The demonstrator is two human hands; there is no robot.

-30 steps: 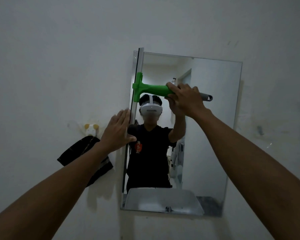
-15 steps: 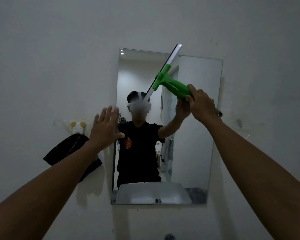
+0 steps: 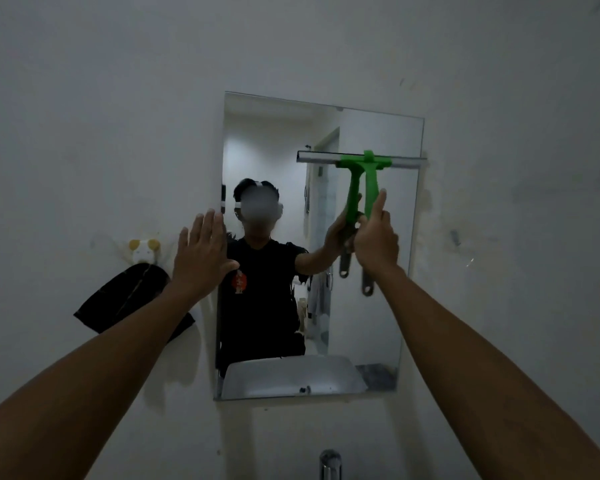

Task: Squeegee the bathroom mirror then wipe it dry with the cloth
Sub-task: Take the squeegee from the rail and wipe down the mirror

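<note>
Mirror (image 3: pixel 274 140) hangs on the white wall (image 3: pixel 118 98), rectangular, frameless. Squeegee (image 3: pixel 371 188) sits on the glass's right half, blade horizontal w/ its right end at the mirror's right edge, green handle pointing straight down. Right hand (image 3: pixel 374 237) is wrapped round the handle's lower part, fingers closed on it, thumb up along the green shaft; the grey handle end pokes out below the fist. Left hand (image 3: pixel 201 254) is flat and spread, holding nothing, palm at the mirror's left edge (contact w/ the glass can't be confirmed). Dark cloth (image 3: pixel 125 299) hangs from a small yellow-white hook (image 3: pixel 143 251) on the wall left of the mirror. Tap top (image 3: pixel 329 462) shows at bottom centre.
</note>
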